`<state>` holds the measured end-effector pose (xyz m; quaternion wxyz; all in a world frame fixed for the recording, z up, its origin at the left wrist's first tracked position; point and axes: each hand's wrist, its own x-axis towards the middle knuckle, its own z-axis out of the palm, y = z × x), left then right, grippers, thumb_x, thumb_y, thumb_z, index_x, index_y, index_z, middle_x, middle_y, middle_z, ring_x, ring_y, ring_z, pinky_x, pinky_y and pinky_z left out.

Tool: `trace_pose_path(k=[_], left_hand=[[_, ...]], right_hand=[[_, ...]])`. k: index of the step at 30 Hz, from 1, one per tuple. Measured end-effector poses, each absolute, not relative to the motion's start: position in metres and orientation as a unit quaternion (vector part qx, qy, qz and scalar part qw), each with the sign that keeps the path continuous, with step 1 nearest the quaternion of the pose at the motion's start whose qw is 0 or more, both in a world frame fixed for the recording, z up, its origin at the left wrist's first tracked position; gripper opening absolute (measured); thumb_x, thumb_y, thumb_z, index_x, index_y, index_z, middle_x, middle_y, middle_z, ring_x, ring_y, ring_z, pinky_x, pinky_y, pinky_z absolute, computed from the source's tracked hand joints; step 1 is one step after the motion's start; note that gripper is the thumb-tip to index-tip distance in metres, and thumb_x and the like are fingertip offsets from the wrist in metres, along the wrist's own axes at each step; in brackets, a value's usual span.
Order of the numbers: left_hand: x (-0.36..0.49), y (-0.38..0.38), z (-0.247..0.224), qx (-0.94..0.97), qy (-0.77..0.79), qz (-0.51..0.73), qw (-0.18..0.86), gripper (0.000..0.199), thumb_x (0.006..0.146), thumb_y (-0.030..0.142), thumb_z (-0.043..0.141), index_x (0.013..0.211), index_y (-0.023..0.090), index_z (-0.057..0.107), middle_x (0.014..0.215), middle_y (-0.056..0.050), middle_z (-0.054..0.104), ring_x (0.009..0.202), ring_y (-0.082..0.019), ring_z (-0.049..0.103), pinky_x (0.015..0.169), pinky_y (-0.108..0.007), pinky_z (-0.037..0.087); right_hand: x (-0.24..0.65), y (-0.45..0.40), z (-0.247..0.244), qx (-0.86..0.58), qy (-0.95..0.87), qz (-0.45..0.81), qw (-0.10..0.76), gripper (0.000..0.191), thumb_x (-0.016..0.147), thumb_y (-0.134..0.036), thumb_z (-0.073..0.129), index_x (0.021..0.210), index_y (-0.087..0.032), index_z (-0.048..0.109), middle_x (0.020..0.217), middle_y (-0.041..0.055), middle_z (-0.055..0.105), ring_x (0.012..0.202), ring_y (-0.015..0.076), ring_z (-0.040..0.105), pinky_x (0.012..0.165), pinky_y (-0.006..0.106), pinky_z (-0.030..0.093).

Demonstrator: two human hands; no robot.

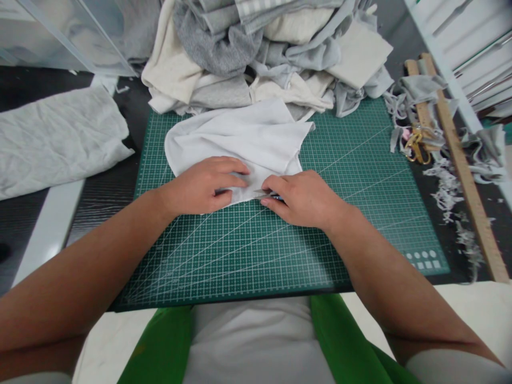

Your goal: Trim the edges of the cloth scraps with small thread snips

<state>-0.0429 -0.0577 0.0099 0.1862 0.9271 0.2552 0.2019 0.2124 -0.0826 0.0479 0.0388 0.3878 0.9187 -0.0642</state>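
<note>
A piece of white fabric (pixel 248 130) lies loosely folded on the green cutting mat (pixel 248 256). On its near left part rests my left hand (pixel 204 186), fingers apart and pressing on the cloth. My right hand (pixel 304 197) is closed around small thread snips (pixel 264 193), mostly hidden by the fingers. Their short metal blades point left, at the near edge of the fabric. A narrow gap lies between my two hands.
Grey and cream cloth (pixel 224 53) is heaped at the back. Grey fabric (pixel 60 138) lies left, near a clear plastic bin (pixel 80 37). On the right are a wooden ruler (pixel 468 176), gold-handled scissors (pixel 418 146) and fabric scraps (pixel 446 184).
</note>
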Motion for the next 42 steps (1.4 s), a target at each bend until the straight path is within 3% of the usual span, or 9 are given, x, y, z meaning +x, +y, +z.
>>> trace_pose_path(k=[9, 20, 29, 42], left_hand=[[-0.043, -0.059, 0.0099, 0.925, 0.263, 0.196, 0.19, 0.022, 0.092, 0.027, 0.06, 0.111, 0.021, 0.069, 0.129, -0.007, 0.064, 0.125, -0.022, 0.057, 0.11, -0.038, 0.043], [-0.0424, -0.0583, 0.0074, 0.925, 0.258, 0.207, 0.187, 0.021, 0.091, 0.027, 0.062, 0.11, 0.021, 0.069, 0.129, -0.008, 0.064, 0.125, -0.023, 0.057, 0.11, -0.039, 0.045], [-0.0427, -0.0581, 0.0085, 0.925, 0.254, 0.21, 0.188, 0.022, 0.091, 0.028, 0.061, 0.11, 0.02, 0.069, 0.129, -0.008, 0.064, 0.124, -0.023, 0.058, 0.109, -0.039, 0.045], [-0.0434, -0.0578, 0.0069, 0.924, 0.256, 0.21, 0.19, 0.022, 0.091, 0.028, 0.061, 0.112, 0.023, 0.068, 0.129, -0.007, 0.064, 0.125, -0.023, 0.057, 0.109, -0.039, 0.045]], right_hand=[[0.2102, -0.0832, 0.0492, 0.371, 0.924, -0.062, 0.07, 0.031, 0.1, -0.042, 0.038, 0.105, -0.022, 0.061, 0.085, 0.0034, 0.073, 0.073, 0.0196, 0.065, 0.056, 0.031, 0.018], [0.2073, -0.0859, 0.0512, 0.378, 0.92, -0.042, 0.092, 0.032, 0.101, -0.042, 0.037, 0.104, -0.023, 0.062, 0.083, 0.0033, 0.073, 0.071, 0.0206, 0.065, 0.055, 0.031, 0.019], [0.2079, -0.0876, 0.0499, 0.404, 0.911, -0.038, 0.076, 0.036, 0.099, -0.046, 0.04, 0.115, -0.018, 0.056, 0.083, 0.007, 0.074, 0.069, 0.0249, 0.066, 0.056, 0.032, 0.025], [0.2066, -0.0872, 0.0502, 0.392, 0.915, -0.053, 0.079, 0.031, 0.1, -0.042, 0.04, 0.104, -0.021, 0.062, 0.088, 0.0054, 0.075, 0.074, 0.0224, 0.066, 0.057, 0.032, 0.025]])
